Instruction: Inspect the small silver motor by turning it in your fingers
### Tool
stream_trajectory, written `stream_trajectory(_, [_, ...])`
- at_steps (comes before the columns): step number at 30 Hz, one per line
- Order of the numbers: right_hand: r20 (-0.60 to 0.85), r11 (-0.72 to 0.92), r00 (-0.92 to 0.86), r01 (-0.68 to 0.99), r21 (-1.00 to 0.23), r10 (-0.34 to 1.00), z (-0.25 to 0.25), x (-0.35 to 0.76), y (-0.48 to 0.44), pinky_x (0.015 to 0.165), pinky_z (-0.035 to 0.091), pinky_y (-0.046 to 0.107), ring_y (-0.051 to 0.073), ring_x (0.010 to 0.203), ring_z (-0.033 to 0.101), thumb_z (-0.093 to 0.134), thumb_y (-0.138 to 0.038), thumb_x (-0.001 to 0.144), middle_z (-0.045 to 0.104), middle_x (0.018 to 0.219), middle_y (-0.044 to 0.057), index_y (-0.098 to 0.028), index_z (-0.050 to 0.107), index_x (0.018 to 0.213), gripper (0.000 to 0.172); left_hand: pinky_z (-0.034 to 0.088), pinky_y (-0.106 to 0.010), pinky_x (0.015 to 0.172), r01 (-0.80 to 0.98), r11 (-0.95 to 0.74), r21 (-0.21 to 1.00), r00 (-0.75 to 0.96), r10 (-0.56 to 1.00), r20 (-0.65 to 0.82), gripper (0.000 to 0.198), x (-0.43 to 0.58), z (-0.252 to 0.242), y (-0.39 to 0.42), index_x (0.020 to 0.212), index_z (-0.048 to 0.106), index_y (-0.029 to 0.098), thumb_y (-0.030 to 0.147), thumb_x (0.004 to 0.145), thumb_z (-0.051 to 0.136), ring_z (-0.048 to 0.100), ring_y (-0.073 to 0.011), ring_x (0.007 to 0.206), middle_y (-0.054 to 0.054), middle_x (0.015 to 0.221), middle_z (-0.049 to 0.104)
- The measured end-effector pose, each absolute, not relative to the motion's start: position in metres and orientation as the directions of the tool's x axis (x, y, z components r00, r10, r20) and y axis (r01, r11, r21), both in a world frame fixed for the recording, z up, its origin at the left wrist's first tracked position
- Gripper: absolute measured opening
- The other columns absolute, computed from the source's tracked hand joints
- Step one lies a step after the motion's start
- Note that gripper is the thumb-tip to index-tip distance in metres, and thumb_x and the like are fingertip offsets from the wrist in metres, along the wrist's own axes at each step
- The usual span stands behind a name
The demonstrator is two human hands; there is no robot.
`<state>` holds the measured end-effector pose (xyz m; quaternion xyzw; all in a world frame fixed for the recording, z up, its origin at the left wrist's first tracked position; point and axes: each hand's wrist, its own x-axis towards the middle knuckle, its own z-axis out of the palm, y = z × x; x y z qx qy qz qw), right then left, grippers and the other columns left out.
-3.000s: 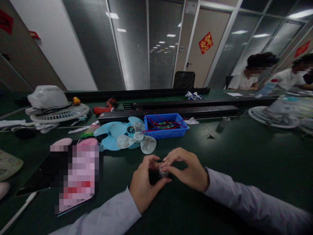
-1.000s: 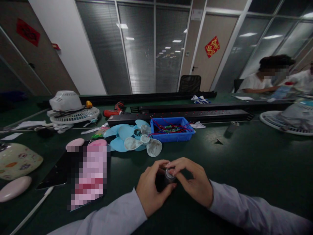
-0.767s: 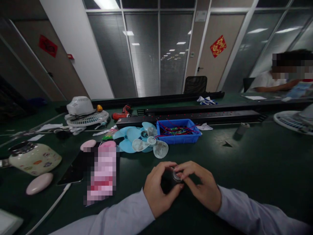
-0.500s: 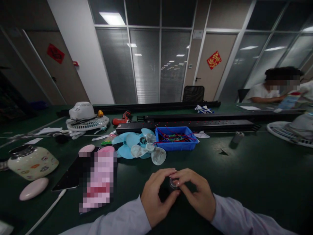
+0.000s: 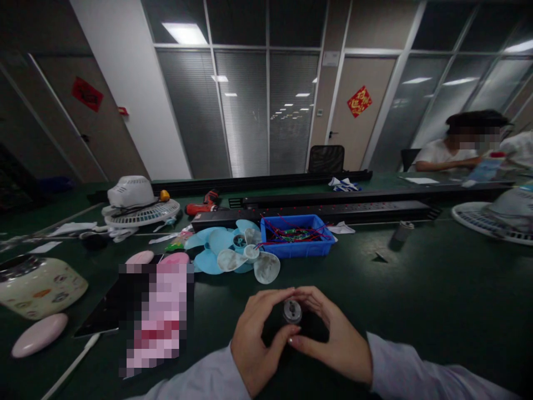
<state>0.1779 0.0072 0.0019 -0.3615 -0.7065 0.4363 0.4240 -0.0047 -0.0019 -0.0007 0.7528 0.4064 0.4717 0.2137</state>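
Observation:
A short grey metal cylinder point(image 5: 292, 312) with holes in its round top face sits upright between my hands, low over the dark green table point(image 5: 358, 300). My left hand point(image 5: 256, 339) curls round it from the left, its thumb at the near lower side. From the right my right hand point(image 5: 339, 344) closes the ring, its fingers behind the cylinder and its thumb beside the left thumb. How firmly either hand presses on it is hard to see. A similar metal cylinder point(image 5: 402, 231) stands farther off on the right.
Beyond my hands are light-blue and translucent fan blades point(image 5: 220, 244) and a blue bin point(image 5: 297, 247) of wired circuit boards. Left lie a tablet point(image 5: 104, 311), a floral jar point(image 5: 45, 286) and a pink oval object point(image 5: 39, 334). Fan housings, a red drill point(image 5: 204, 204) and long black bars stand behind.
My right fingers have come off the cylinder's top and moved behind it, so its face shows. My right thumb has moved beside the left one. The view has shifted slightly right.

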Motion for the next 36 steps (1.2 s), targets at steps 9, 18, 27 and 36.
stream_trajectory(9, [0.235,0.410,-0.545,0.225,-0.884,0.805,0.006,0.182,0.024,0.088,0.054,0.040,0.023,0.096,0.067,0.075,-0.018,0.074,0.072,0.104,0.005,-0.020,0.064,0.113,0.040,0.049,-0.044,0.094,0.412,-0.504,0.760,0.183,0.862,0.472,0.037,-0.006,-0.001,-0.002,0.111,0.057,0.024,0.011,0.078,0.065,0.065,-0.0255,0.104,-0.007,0.110,0.069])
stream_trajectory(18, [0.250,0.428,-0.540,0.233,-0.873,0.804,0.009,0.183,0.024,0.084,0.053,0.036,0.022,0.095,0.067,0.075,-0.021,0.075,0.072,0.101,0.005,-0.019,0.064,0.110,0.036,0.048,-0.043,0.092,0.390,-0.529,0.754,0.141,0.843,0.518,0.042,-0.003,0.004,-0.005,0.112,0.051,0.022,0.015,0.074,0.070,0.062,-0.0250,0.103,-0.007,0.108,0.065])
stream_trajectory(27, [0.222,0.413,-0.536,0.269,-0.870,0.815,0.009,0.184,0.021,0.083,0.052,0.033,0.020,0.093,0.066,0.073,-0.018,0.075,0.071,0.100,0.003,-0.019,0.063,0.108,0.034,0.046,-0.042,0.097,0.368,-0.550,0.750,0.186,0.834,0.520,0.029,-0.006,0.008,-0.008,0.110,0.057,0.021,0.018,0.082,0.063,0.057,-0.0248,0.112,-0.009,0.109,0.064])
stream_trajectory(36, [0.205,0.413,-0.552,0.284,-0.865,0.808,0.009,0.182,0.023,0.082,0.052,0.032,0.019,0.091,0.066,0.073,-0.019,0.076,0.070,0.099,0.002,-0.021,0.063,0.109,0.034,0.051,-0.029,0.077,0.258,-0.522,0.813,0.027,0.845,0.534,0.026,0.008,0.012,0.002,0.092,0.046,0.022,0.014,0.080,0.067,0.065,-0.0155,0.083,0.001,0.081,0.065])
